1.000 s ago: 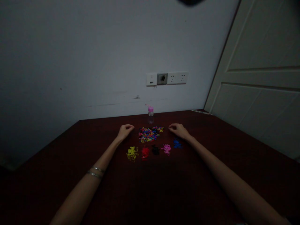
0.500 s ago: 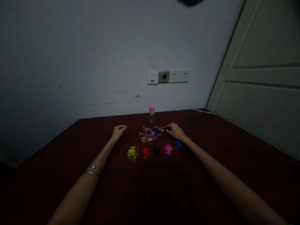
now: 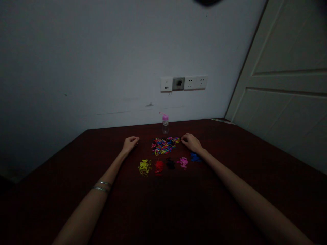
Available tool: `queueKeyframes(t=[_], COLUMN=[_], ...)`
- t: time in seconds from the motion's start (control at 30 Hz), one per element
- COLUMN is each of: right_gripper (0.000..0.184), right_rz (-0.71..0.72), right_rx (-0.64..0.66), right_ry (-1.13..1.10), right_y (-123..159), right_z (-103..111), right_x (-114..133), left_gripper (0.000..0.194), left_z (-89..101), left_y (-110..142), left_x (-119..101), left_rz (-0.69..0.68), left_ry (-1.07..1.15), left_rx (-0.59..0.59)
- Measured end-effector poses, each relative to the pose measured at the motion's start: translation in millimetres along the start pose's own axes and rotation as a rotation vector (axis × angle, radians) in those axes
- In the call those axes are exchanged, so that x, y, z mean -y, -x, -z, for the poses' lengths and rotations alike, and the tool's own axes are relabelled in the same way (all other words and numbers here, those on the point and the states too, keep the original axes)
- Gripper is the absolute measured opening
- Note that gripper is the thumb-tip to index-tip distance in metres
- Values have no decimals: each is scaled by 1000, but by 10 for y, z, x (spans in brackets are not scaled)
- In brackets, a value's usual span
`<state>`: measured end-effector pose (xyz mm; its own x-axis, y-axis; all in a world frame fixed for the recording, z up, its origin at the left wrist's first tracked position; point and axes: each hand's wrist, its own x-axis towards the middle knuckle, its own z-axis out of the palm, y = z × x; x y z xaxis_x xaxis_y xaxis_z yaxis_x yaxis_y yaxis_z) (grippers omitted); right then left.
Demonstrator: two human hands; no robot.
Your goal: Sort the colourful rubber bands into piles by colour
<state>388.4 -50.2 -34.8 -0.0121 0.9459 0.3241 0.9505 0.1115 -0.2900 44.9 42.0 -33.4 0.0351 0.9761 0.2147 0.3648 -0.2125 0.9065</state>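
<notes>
A mixed heap of small coloured rubber bands (image 3: 163,146) lies on the dark red table between my hands. At the heap's right edge rests my right hand (image 3: 191,143), fingers curled and tips pinched beside the outermost bands; whether a band is between them is too small to tell. To the left, apart from the heap, my left hand (image 3: 130,144) lies on the table with thumb and fingers drawn together, their contents not visible. Nearer me are single-colour piles: yellow bands (image 3: 144,167), red bands (image 3: 159,165), black bands (image 3: 170,163), pink bands (image 3: 183,162) and blue bands (image 3: 195,157), the last partly behind my right wrist.
Behind the heap stands a clear bottle (image 3: 165,127) with a pink cap. The table (image 3: 163,207) meets a pale wall with a row of sockets (image 3: 195,82). A panelled door (image 3: 286,78) slants along the right. Light is dim.
My right hand has shifted very slightly, its fingertips a little right of where they were at the heap's edge. My left hand and the piles look almost the same.
</notes>
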Motion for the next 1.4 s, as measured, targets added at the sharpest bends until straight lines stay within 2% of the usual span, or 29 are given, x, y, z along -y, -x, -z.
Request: queueKeyframes(t=[0.2,0.5,0.67,0.8,1.07,1.2,1.4], right_gripper=[18,19,18,15,12,11,11], right_rz=[16,62,73,128,422,436,484], right_rx=[-45,-239,-247,-137,284,328,349], right_ry=[-67,-218,-274,-277,-167,-94,-32], right_y=[-19,-99,-70,23,447,596,676], right_z=[86,425,510,564,719,695,607], right_x=[2,79,133,246,700,839,885], left_gripper=[36,32,31,29,26,26,22], left_z=[-4,-12,-11,-3,-9,-1,6], left_y=[-12,-32,-45,-35,-46,-23,7], left_x=[16,55,90,79,105,77,21], left_rz=[-24,-19,-47,-60,-51,-75,-75], left_ry=[-8,4,-5,-22,-45,-62,-97], left_rx=[2,16,20,30,36,38,35])
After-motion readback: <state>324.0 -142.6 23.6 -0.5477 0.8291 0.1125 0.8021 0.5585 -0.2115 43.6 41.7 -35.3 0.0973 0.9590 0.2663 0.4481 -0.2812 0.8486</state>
